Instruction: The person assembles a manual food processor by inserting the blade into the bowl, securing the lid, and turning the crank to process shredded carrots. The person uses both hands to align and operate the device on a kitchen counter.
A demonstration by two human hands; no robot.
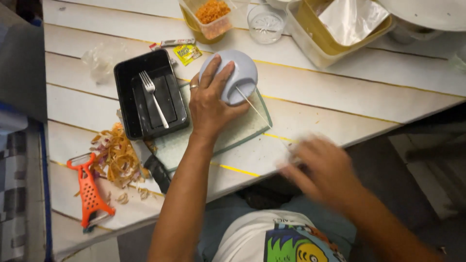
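Note:
My left hand (pixel 209 104) presses down on the domed grey lid of a pull-cord chopper (pixel 235 76), which stands on a clear glass cutting board (pixel 242 131). A thin white cord (pixel 255 107) runs taut from the lid toward my right hand (pixel 323 170). The right hand is blurred, off the table's edge, with its fingers closed around the cord's end; the handle itself is hidden in the blur.
A black tray (pixel 131 104) with a white plastic fork (pixel 154 96) lies left of the board. Carrot peelings (pixel 116 155) and an orange peeler (pixel 90 191) sit near the front-left edge. Tubs with grated carrot (pixel 212 14), a glass (pixel 265 22) and foil (pixel 349 17) stand behind.

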